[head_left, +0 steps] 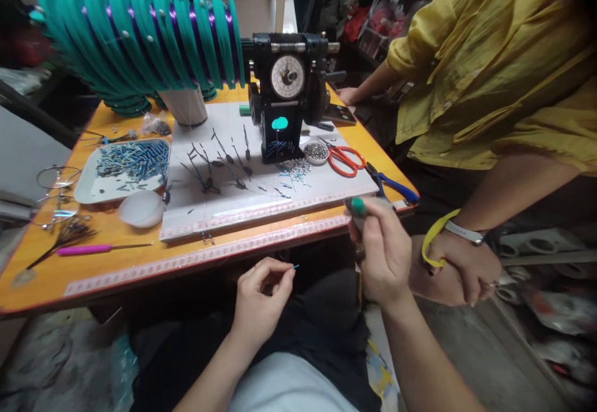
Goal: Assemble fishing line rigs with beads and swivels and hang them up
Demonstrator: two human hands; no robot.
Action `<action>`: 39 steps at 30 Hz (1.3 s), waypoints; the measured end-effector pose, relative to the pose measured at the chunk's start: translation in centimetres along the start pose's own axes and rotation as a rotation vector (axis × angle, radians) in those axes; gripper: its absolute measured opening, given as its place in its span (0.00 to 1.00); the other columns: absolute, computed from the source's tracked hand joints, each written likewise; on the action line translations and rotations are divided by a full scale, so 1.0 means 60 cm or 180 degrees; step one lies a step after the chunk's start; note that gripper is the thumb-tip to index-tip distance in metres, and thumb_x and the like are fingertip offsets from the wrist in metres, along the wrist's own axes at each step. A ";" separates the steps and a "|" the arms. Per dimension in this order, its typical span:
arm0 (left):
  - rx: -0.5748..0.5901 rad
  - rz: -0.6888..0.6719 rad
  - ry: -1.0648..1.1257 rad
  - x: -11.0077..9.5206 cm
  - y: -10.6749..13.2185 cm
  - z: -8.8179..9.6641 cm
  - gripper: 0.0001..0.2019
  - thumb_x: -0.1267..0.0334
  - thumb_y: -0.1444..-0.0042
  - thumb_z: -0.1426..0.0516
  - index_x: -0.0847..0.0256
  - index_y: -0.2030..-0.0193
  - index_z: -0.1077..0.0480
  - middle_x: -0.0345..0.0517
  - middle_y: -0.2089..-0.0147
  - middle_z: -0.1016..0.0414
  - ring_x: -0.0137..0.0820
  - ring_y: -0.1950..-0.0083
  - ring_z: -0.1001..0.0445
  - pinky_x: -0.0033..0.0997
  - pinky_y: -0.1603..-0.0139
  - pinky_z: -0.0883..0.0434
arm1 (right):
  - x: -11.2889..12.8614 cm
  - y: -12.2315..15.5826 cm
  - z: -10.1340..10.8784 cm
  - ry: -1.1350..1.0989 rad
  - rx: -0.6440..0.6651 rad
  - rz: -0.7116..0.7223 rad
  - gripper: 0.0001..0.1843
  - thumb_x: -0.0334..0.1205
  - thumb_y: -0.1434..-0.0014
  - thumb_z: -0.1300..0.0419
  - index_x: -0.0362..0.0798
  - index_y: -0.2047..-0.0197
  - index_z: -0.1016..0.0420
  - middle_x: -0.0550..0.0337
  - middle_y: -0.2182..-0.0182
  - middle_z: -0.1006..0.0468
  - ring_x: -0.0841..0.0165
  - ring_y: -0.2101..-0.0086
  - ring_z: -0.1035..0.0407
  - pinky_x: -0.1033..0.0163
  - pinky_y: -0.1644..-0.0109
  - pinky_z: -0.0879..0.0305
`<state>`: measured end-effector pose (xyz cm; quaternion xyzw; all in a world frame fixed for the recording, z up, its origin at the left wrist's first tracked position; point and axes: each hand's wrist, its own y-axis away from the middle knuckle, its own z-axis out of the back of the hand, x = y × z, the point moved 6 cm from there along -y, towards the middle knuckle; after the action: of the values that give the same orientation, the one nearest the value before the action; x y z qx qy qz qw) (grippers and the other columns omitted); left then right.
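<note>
Thin blue-tipped wire (293, 267) in grip of left hand (260, 297); green-handled tool (358, 206) in right hand (385, 255)

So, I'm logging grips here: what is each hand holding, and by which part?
Left hand pinches a thin blue-tipped wire near its tip; right hand grips a green-handled tool by its handle.

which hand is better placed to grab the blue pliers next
Probably right: the right hand is beside the blue-handled pliers, though gripping a green-tipped tool; the left hand, farther off, pinches a blue-tipped wire.
</note>
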<state>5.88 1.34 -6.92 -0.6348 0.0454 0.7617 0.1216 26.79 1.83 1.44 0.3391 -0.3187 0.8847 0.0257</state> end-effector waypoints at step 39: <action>-0.0068 -0.0332 -0.0875 0.122 -0.019 -0.030 0.09 0.61 0.39 0.40 0.58 0.57 0.20 0.44 0.65 0.16 0.32 0.67 0.19 0.31 0.59 0.22 | -0.100 0.267 -0.263 -0.3706 0.1358 -0.4372 0.29 0.58 0.30 0.48 0.46 0.76 0.38 0.74 0.85 0.45 0.80 0.86 0.54 0.72 0.83 0.55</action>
<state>6.69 2.98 -14.36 -0.5273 -0.0128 0.8345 0.1594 18.00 -0.71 -19.95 0.8423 0.1593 0.4054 0.3174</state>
